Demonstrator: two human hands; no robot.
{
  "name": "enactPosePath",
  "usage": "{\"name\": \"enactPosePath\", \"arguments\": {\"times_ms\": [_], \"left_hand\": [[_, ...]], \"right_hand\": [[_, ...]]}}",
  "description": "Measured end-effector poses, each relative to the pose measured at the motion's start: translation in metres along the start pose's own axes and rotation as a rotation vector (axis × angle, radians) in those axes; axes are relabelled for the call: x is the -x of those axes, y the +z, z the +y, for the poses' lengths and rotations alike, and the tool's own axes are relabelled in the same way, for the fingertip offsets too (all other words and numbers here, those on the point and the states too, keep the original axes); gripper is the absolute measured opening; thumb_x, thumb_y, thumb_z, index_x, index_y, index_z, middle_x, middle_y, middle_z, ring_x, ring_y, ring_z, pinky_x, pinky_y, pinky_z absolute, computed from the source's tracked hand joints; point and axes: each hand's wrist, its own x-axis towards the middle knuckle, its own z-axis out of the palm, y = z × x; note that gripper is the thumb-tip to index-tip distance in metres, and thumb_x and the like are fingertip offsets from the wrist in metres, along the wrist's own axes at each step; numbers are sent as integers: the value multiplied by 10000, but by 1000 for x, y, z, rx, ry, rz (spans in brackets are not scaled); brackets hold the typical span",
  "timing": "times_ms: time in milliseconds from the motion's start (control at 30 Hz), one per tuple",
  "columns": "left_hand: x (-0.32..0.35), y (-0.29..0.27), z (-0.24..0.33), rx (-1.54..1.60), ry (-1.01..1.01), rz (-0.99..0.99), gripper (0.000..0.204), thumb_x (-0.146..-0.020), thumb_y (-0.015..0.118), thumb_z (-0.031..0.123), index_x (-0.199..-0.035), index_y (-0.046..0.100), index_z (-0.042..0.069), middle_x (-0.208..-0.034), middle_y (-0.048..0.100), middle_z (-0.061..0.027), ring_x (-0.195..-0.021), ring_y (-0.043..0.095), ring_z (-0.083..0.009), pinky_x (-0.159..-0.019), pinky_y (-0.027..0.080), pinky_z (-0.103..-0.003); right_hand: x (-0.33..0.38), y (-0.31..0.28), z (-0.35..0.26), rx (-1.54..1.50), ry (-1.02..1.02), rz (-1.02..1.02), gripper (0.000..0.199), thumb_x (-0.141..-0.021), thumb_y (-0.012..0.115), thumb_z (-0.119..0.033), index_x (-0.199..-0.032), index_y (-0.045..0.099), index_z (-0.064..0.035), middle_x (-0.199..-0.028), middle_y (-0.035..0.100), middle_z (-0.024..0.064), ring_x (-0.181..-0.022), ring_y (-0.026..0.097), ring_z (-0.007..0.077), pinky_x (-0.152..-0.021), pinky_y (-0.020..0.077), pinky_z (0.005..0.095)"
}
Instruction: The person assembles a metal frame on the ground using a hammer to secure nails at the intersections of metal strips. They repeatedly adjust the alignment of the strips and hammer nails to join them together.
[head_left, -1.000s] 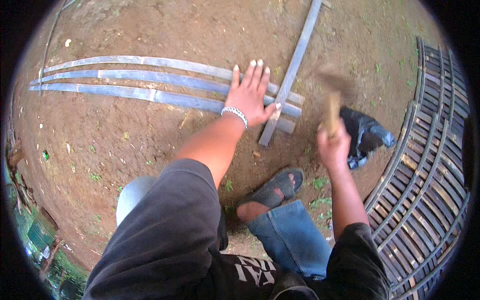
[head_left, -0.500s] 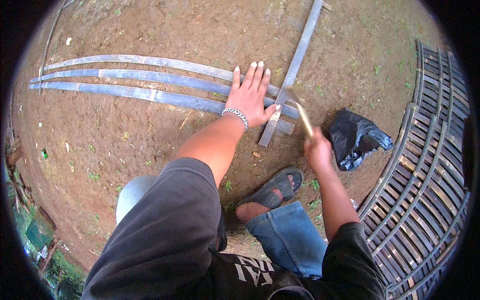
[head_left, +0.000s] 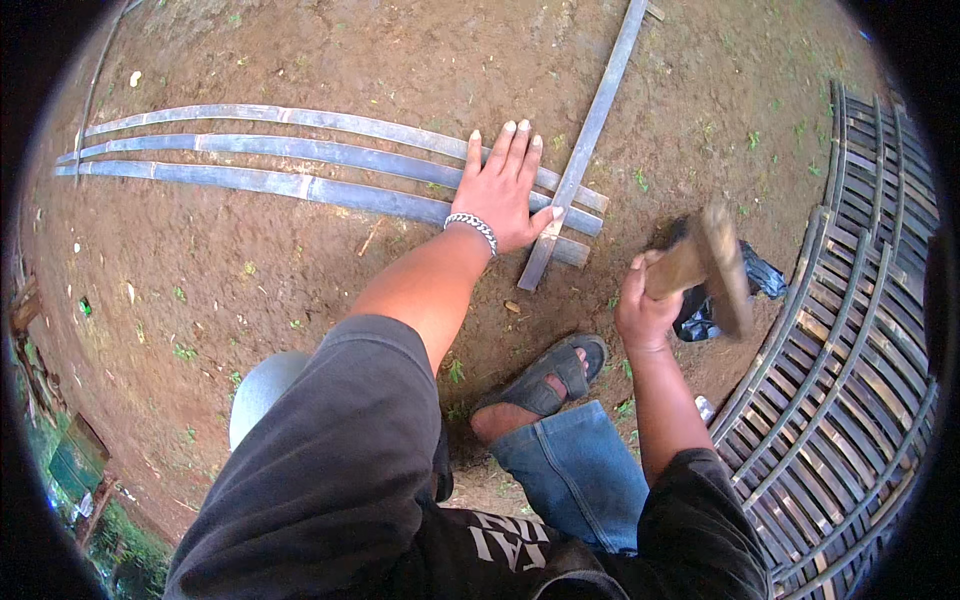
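Observation:
My left hand (head_left: 503,195) lies flat with fingers spread, pressing on long grey bamboo slats (head_left: 370,198) on the ground. Its thumb rests on a bamboo crosspiece (head_left: 588,140) that lies over the slats' right ends. Closed around a wooden handle, my right hand (head_left: 645,315) holds a hammer (head_left: 676,270) up to the right of the crosspiece, apart from it. The hammer's head is smeared by motion. Whether a nail stands at the joint is too small to tell.
A black plastic bag (head_left: 765,272) lies right of my right hand, partly hidden by the hammer. Beyond it is a large bamboo slat panel (head_left: 830,380). My sandalled foot (head_left: 555,378) stands close below the slats. A thin pole (head_left: 93,90) crosses their far-left ends.
My right hand has swung the hammer up and to the right, away from the crosspiece. My left hand stays on the slats, and their left ends have shifted slightly.

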Motion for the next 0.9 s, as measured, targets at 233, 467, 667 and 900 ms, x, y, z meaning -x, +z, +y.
{"name": "enactPosePath", "arguments": {"times_ms": [233, 467, 667, 900], "left_hand": [[1, -1, -4, -5, -16, 5, 943, -959, 443, 668, -1627, 218, 41, -1708, 162, -167, -1593, 96, -308, -1257, 56, -603], [1, -2, -6, -11, -13, -6, 953, -950, 460, 660, -1624, 218, 31, -1713, 136, -170, -1595, 83, -310, -1257, 53, -605], [-1, 0, 1, 1, 7, 5, 960, -943, 482, 658, -1618, 231, 24, -1708, 156, -179, -1592, 97, -324, -1252, 69, -614], [-3, 0, 6, -15, 15, 21, 913, -970, 461, 620, -1627, 207, 38, -1710, 161, -165, -1594, 91, -314, -1258, 47, -604]], "right_hand": [[-9, -7, -24, -85, 244, -82, 269, -879, 681, -96, -1133, 631, -22, -895, 712, 265, -872, 698, 483, -777, 562, 534], [-5, -3, -2, 159, 331, -373, 327, -886, 706, -136, -1181, 605, -35, -979, 701, 291, -921, 681, 491, -782, 559, 539], [9, -9, 20, 308, 365, -552, 324, -911, 671, -186, -1181, 583, -30, -969, 702, 299, -942, 675, 508, -804, 548, 578], [117, -85, 99, 463, 414, -433, 415, -950, 679, -262, -1276, 559, -35, -1076, 637, 288, -942, 647, 512, -806, 529, 588]]}}
